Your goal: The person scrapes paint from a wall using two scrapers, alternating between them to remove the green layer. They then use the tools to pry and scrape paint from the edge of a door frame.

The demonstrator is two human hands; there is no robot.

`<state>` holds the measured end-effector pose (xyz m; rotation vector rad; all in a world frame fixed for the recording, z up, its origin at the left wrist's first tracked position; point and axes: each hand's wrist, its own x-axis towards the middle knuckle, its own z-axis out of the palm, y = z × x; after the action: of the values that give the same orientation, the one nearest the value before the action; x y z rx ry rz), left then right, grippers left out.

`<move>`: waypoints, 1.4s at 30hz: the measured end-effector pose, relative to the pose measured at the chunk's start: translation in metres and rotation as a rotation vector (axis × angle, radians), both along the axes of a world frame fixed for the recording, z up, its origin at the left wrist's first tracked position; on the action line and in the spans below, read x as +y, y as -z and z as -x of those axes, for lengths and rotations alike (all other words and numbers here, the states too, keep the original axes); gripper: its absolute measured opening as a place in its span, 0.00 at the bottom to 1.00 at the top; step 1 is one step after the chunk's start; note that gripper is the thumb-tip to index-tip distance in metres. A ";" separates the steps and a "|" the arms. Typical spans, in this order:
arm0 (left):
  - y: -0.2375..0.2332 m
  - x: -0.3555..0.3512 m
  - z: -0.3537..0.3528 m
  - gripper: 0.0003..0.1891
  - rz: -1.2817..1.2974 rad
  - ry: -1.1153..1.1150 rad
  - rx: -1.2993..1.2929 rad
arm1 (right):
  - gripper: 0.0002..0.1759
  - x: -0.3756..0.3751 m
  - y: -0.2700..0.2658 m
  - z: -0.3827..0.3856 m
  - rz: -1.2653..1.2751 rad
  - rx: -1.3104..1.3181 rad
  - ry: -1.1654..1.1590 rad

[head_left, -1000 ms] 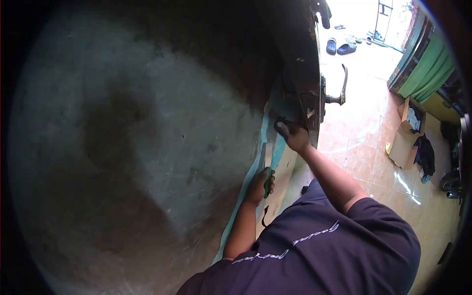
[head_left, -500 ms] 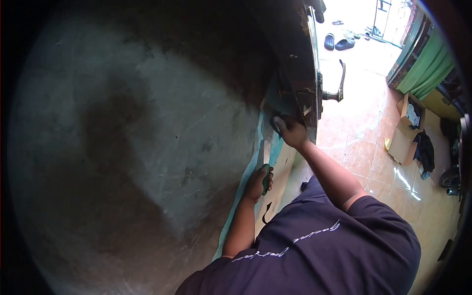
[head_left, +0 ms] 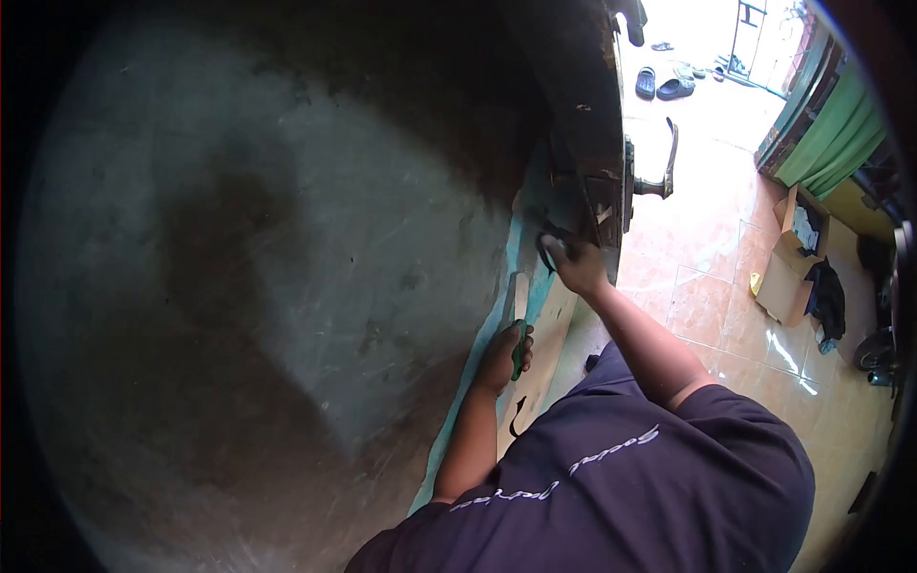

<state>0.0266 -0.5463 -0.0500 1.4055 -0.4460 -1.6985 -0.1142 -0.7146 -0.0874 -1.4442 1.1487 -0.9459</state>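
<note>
My left hand (head_left: 497, 358) is closed around the green handle of a flat-bladed tool (head_left: 519, 298), its pale blade pointing up alongside the turquoise strip (head_left: 513, 250) at the wall's edge. Above and to the right, my right hand (head_left: 580, 268) grips a dark, curved object (head_left: 547, 250) against the shadowed surface by the door edge; its kind is too dark to make out. The brown door (head_left: 592, 115), with a metal lever handle (head_left: 659, 181), stands just beyond my right hand.
A large grey stained wall (head_left: 334, 267) fills the left side. To the right lies a tiled floor (head_left: 707, 296) with an open cardboard box (head_left: 785, 277) and dark cloth (head_left: 827, 296). Shoes (head_left: 674, 88) lie near the bright doorway, and a green curtain (head_left: 836, 134) hangs at right.
My right hand has shifted slightly down and right with the dark object, which now shows more of its curved edge. My left hand keeps its hold on the green-handled tool.
</note>
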 end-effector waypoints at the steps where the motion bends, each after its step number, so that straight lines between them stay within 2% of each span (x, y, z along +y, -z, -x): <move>1: 0.000 0.001 0.000 0.19 0.003 0.004 -0.013 | 0.32 0.001 0.010 0.004 -0.042 -0.024 -0.042; 4: 0.001 0.001 0.002 0.19 0.003 0.011 -0.049 | 0.31 -0.006 -0.006 -0.013 0.066 0.085 -0.025; 7: 0.000 0.001 0.001 0.19 0.002 0.014 -0.054 | 0.30 -0.009 -0.006 -0.027 0.051 -0.038 0.109; 10: 0.000 0.003 0.001 0.20 0.014 0.015 -0.021 | 0.31 0.003 -0.008 -0.008 0.024 -0.201 0.004; 13: 0.003 -0.005 0.000 0.20 0.006 0.026 -0.050 | 0.30 0.003 -0.001 -0.015 0.119 0.004 0.038; 17: 0.008 -0.001 -0.001 0.20 -0.002 0.044 -0.042 | 0.30 -0.009 -0.031 -0.013 -0.055 -0.011 0.029; 20: 0.010 0.001 -0.001 0.20 0.005 0.046 -0.056 | 0.31 0.004 -0.031 0.007 -0.132 -0.095 -0.010; 23: 0.015 -0.005 -0.002 0.20 0.005 0.071 -0.108 | 0.30 0.000 -0.038 -0.008 -0.124 -0.002 -0.013; 25: 0.015 -0.003 -0.001 0.20 -0.008 0.072 -0.111 | 0.30 -0.004 -0.002 -0.023 -0.109 -0.072 0.020; 27: 0.013 -0.006 0.000 0.20 -0.008 0.046 -0.072 | 0.31 0.001 -0.031 -0.008 -0.186 -0.072 0.008; 30: 0.009 -0.004 0.000 0.20 0.003 0.056 -0.071 | 0.32 0.011 -0.049 0.007 -0.070 -0.195 0.009; 33: 0.013 -0.003 -0.001 0.19 -0.012 0.053 -0.074 | 0.28 -0.006 -0.021 -0.019 -0.086 0.020 -0.016; 35: 0.007 -0.003 0.003 0.19 -0.020 0.033 -0.071 | 0.30 -0.004 -0.014 -0.019 -0.081 -0.025 -0.003; 37: 0.004 -0.002 0.003 0.19 -0.024 0.015 -0.065 | 0.33 0.010 -0.061 0.001 -0.158 -0.075 -0.021; 40: 0.006 -0.006 0.001 0.18 -0.017 0.019 -0.065 | 0.34 0.017 -0.036 0.004 -0.163 -0.097 -0.028; 42: 0.008 -0.002 0.002 0.17 -0.030 0.025 -0.072 | 0.30 0.000 -0.035 -0.016 -0.090 -0.057 0.020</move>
<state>0.0246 -0.5484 -0.0575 1.4920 -0.4823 -1.6847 -0.0986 -0.7148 -0.0528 -1.3279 1.1511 -0.9316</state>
